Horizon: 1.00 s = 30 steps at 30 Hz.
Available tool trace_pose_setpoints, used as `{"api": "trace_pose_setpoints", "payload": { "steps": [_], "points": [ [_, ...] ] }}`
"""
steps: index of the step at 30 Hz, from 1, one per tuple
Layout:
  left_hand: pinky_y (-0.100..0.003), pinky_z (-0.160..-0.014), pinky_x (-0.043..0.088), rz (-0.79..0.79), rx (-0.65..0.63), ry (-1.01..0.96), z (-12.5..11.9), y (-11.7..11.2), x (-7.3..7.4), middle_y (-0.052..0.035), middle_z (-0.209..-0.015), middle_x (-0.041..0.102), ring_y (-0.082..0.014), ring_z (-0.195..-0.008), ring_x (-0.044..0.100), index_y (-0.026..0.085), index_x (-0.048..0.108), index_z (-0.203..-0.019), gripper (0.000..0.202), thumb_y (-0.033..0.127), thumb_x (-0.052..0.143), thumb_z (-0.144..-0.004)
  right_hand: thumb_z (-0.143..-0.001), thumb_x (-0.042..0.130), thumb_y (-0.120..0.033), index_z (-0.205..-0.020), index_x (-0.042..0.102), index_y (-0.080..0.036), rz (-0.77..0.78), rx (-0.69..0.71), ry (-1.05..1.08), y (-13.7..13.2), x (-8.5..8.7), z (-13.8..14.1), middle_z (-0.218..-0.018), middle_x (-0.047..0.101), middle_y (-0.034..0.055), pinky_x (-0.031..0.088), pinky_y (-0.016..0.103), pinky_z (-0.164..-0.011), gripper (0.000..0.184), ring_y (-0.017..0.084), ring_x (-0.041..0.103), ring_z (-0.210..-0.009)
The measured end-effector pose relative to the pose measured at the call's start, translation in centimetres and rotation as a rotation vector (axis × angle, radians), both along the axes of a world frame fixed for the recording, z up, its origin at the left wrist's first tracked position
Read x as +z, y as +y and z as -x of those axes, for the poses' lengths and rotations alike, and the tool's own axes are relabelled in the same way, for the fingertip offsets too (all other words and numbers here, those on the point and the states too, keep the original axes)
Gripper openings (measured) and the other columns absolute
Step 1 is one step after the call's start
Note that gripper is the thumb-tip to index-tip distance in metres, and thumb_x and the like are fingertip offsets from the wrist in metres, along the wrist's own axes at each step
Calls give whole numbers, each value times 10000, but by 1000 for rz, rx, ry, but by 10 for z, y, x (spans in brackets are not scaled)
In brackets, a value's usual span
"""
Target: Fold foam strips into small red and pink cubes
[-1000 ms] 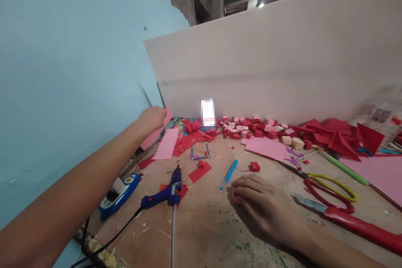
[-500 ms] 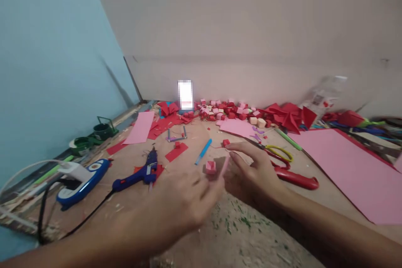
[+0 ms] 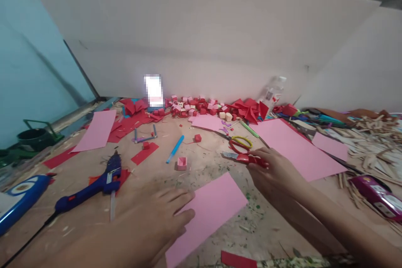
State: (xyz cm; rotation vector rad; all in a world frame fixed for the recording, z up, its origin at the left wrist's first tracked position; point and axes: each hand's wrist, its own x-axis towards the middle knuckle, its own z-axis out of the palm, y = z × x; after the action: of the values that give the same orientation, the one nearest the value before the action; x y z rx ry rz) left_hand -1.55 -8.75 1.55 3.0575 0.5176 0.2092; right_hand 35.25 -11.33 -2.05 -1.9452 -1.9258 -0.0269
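Note:
My left hand (image 3: 165, 217) lies with its fingers stretched out at the left edge of a pink paper sheet (image 3: 213, 209), which is flat on the table in front of me. To the right, my right hand (image 3: 274, 169) has its fingers closed around the red handle of a utility knife (image 3: 243, 158), whose blade points left. Just beyond the knife lie scissors (image 3: 240, 144) with yellow and red handles. A small open pink paper box (image 3: 182, 163) sits past the sheet, with a red paper cube (image 3: 197, 138) behind it.
A blue glue gun (image 3: 106, 180) and its cord lie at the left, near a blue and white power strip (image 3: 23, 197). A blue pen-like stick (image 3: 175, 149) lies mid-table. Small paper cubes (image 3: 201, 106) and a plastic bottle (image 3: 273, 96) are along the back board.
The view has turned right. The pink paper, held up edge-on in my left hand before, now lies flat. My right hand has moved from near the red cube to the knife and grips it.

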Motion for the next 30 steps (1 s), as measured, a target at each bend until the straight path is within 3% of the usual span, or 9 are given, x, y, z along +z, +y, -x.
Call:
{"api": "trace_pose_setpoints", "payload": {
  "steps": [5, 8, 13, 16, 21, 26, 28, 30],
  "points": [
    [-429, -929, 524, -79, -13, -13, -20, -22, -12, -80, -1218, 770, -299, -1052, 701, 230, 710, -1226, 352, 460, 635, -971, -888, 624, -290, -961, 777, -230, -27, -30, 56, -6, 0, 1, -942, 760, 83, 536, 338, -736, 180, 265, 712, -865],
    [-424, -959, 518, -41, -21, -4, -27, -19, -8, -80, -1321, 729, -288, -1110, 690, 209, 673, -1298, 346, 365, 589, -1001, -918, 600, -359, -965, 763, -222, -59, -43, 134, -8, 4, -4, -911, 761, 85, 536, 339, -683, 218, 258, 712, -797],
    [-417, -1119, 451, 37, -64, 45, -23, 8, -3, -39, -1473, 633, -269, -1285, 626, 253, 651, -1356, 349, 313, 505, -1045, -940, 569, -479, -1065, 732, -194, -45, -71, 332, -19, 11, -10, -940, 796, 104, 558, 365, -641, 352, 276, 722, -771],
    [-414, -1083, 485, 18, -40, 56, -21, 8, -6, -59, -1429, 666, -280, -1242, 653, 256, 655, -1352, 343, 318, 513, -1046, -947, 569, -496, -1069, 751, -194, -8, -45, 454, -29, 12, -3, -1042, 804, 112, 597, 380, -742, 373, 305, 741, -918],
    [-399, -996, 545, 18, 62, 3, -24, -6, -10, -123, -1397, 680, -307, -1197, 677, 208, 616, -1412, 428, 379, 490, -1039, -980, 554, -493, -1135, 781, -227, 8, -3, 460, -44, 7, 7, -971, 817, 98, 615, 341, -669, 383, 275, 755, -811],
    [-549, -1112, 458, 36, 121, -50, -22, 22, -7, -116, -1499, 600, -377, -1351, 569, 254, 559, -1487, 547, 430, 595, -971, -929, 669, -463, -1074, 823, -292, 21, 67, 336, -55, 21, 26, -975, 832, 72, 590, 322, -556, 273, 267, 756, -710],
    [-576, -1135, 425, 24, 121, -54, -22, 39, -11, -138, -1554, 535, -397, -1394, 527, 246, 537, -1515, 640, 532, 611, -947, -945, 647, -433, -1027, 838, -272, 56, 76, 353, -58, 31, 40, -887, 833, 58, 577, 298, -524, 263, 245, 748, -658],
    [-598, -1144, 404, 28, 108, -21, -23, 53, -18, -155, -1583, 482, -417, -1413, 505, 257, 513, -1536, 762, 646, 633, -892, -968, 619, -395, -1016, 842, -252, 100, 73, 412, -58, 38, 52, -907, 836, 54, 598, 290, -585, 270, 246, 764, -726]
  ]
}}
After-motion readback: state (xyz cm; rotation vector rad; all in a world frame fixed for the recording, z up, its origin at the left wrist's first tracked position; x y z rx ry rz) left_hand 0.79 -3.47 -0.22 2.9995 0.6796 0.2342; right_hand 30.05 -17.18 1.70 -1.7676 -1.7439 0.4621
